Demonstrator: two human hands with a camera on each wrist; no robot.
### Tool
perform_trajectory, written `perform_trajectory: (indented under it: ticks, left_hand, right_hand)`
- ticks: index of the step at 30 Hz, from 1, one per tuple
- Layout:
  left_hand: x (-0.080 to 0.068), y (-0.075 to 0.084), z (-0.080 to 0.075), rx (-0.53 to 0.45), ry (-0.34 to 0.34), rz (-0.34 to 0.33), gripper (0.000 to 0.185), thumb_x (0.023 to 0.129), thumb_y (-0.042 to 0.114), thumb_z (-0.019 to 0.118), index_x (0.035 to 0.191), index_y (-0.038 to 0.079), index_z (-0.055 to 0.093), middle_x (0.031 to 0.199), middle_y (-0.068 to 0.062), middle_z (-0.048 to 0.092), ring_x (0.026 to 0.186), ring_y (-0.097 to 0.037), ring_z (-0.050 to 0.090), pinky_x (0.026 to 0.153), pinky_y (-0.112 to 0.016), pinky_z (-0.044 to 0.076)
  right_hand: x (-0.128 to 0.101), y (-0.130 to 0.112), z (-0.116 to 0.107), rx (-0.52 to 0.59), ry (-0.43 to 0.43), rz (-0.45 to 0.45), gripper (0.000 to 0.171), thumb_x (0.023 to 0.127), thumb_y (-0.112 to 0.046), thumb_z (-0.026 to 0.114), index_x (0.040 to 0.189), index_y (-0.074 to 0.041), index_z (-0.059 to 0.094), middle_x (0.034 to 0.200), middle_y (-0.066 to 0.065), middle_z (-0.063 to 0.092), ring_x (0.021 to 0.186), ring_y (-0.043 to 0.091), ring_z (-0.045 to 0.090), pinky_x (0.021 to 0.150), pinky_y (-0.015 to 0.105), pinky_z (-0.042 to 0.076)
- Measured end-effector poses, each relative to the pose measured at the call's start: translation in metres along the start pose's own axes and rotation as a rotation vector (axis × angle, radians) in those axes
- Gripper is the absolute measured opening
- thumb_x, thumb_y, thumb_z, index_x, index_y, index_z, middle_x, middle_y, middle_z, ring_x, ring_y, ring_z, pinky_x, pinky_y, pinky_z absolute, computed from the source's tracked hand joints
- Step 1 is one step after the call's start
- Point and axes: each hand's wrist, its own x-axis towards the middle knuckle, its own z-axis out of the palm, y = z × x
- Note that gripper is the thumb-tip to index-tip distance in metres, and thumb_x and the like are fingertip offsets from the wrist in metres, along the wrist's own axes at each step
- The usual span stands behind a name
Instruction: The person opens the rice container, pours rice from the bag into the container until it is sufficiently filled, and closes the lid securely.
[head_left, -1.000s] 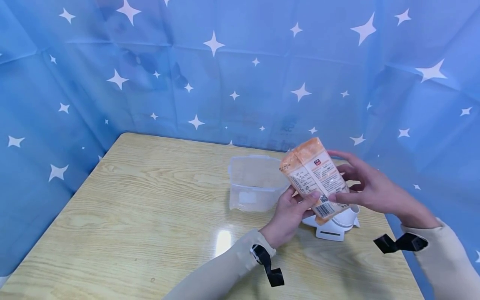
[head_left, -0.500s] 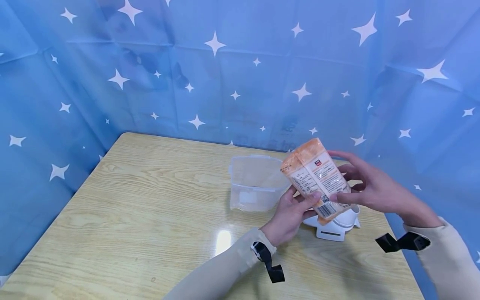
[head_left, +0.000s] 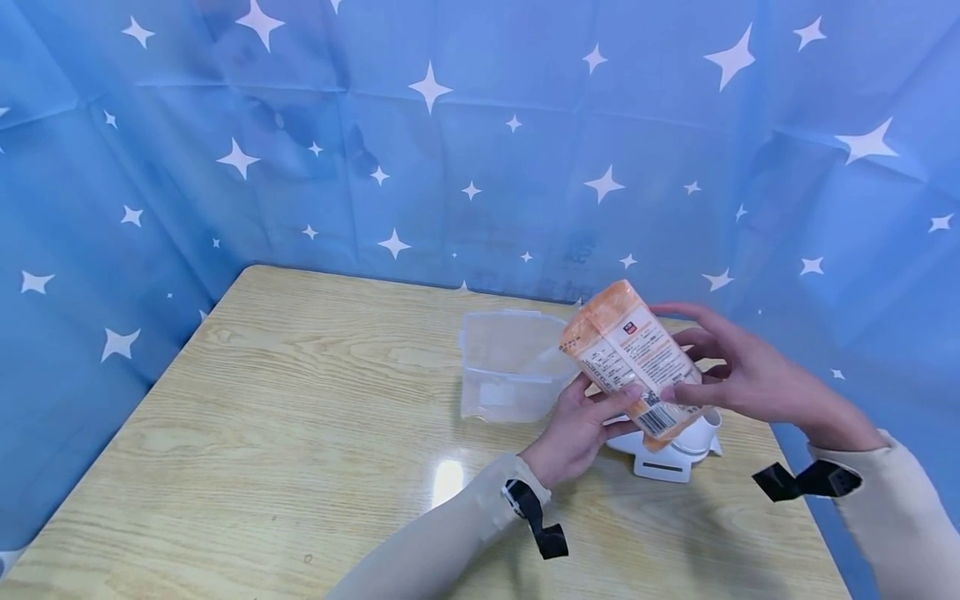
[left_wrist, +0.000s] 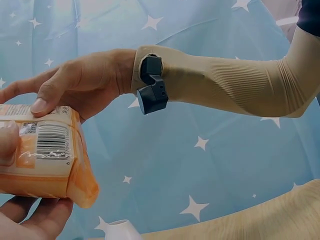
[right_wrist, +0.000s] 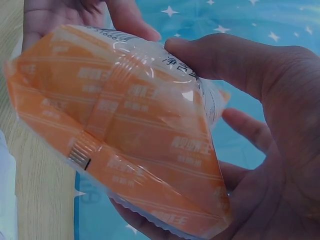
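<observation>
Hands meet over the right side of the table (head_left: 262, 400), both gripping one orange packet (head_left: 633, 362). The left hand (head_left: 581, 425) holds the packet's lower end from below, its thumb laid across the printed face near the barcode and its fingers curled underneath. The right hand (head_left: 738, 375) grasps the packet from the far side, thumb pressed on the face close to the left thumb, the other fingers wrapped round the back. The packet is held in the air, tilted, its top end leaning up and away from the person, its bottom end just above a white stand (head_left: 671, 454) that sits on the table.

In the left wrist view the packet (left_wrist: 42, 157) shows its barcode end, with the right hand (left_wrist: 82, 82) pinching it from above and the fingers of the left hand (left_wrist: 35, 220) under it. In the right wrist view the packet (right_wrist: 130, 130) fills most of the frame, a see-through plastic wrap with orange print, cradled in the right hand (right_wrist: 270, 125), while the left hand (right_wrist: 85, 12) holds its far end.

Just left of the packet, a clear plastic box (head_left: 510, 367) stands open on the table, close to the left hand but not touching it. Both arms wear beige sleeves (head_left: 450, 542) with black straps (head_left: 536, 521) at the wrists. A blue cloth with white stars (head_left: 450, 150) hangs behind and around the table.
</observation>
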Motion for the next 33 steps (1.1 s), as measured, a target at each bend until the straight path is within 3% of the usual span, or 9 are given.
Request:
perform_trajectory:
  ticks: [21,33]
  left_hand:
    - [0.004,0.004,-0.008,-0.107,-0.048,-0.064,0.042,0.099,0.013,0.066,0.140,0.021,0.057,0.135,-0.008,0.067,0.125,-0.029,0.066,0.106,-0.045,0.056]
    - [0.006,0.004,-0.011,-0.162,-0.095,-0.114,0.043,0.101,0.015,0.061,0.143,0.022,0.054,0.138,-0.006,0.064,0.129,-0.025,0.062,0.116,-0.049,0.047]
  right_hand:
    - [0.002,-0.004,-0.002,-0.041,0.004,-0.016,0.094,0.088,-0.020,0.083,0.161,-0.035,0.025,0.128,0.011,0.065,0.096,0.007,0.070,0.071,0.029,0.064]
    - [0.000,-0.006,0.001,-0.102,0.039,0.017,0.094,0.086,-0.027,0.085,0.159,-0.039,0.028,0.130,0.011,0.065,0.101,0.003,0.068,0.073,0.027,0.063]
